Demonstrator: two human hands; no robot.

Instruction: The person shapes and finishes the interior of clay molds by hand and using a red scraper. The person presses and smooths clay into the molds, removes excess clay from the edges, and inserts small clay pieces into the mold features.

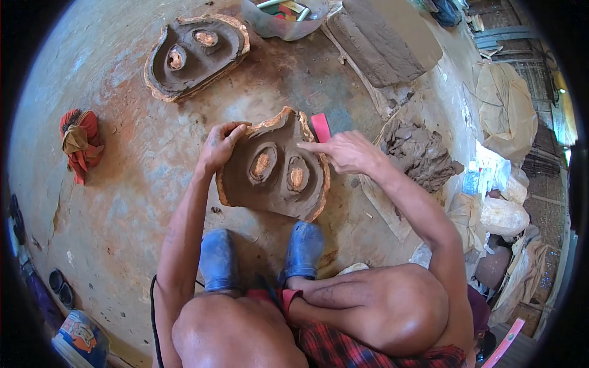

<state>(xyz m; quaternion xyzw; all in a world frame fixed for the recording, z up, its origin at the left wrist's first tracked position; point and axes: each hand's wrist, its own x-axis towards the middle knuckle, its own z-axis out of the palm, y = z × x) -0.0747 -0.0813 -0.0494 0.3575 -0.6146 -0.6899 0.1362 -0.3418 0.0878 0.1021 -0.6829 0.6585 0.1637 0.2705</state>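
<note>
A mould with an orange-brown rough rim, lined with dark grey wet clay, lies on the floor just beyond my boots. Two oval rings of clay rise inside it, each around an orange-brown centre. My left hand is closed over its far left rim, thumb and fingers around the edge. Reaching in from the right, my right hand has its index finger stretched out, its tip on the clay by the right inner wall. The other fingers are curled and partly hidden. A flat pink strip lies beside the far right rim.
A second clay-lined mould lies at the far left. At the back stand a clear basin of tools and a large clay block. Loose clay is heaped at the right. Red cloth lies left; blue boots stand close in front.
</note>
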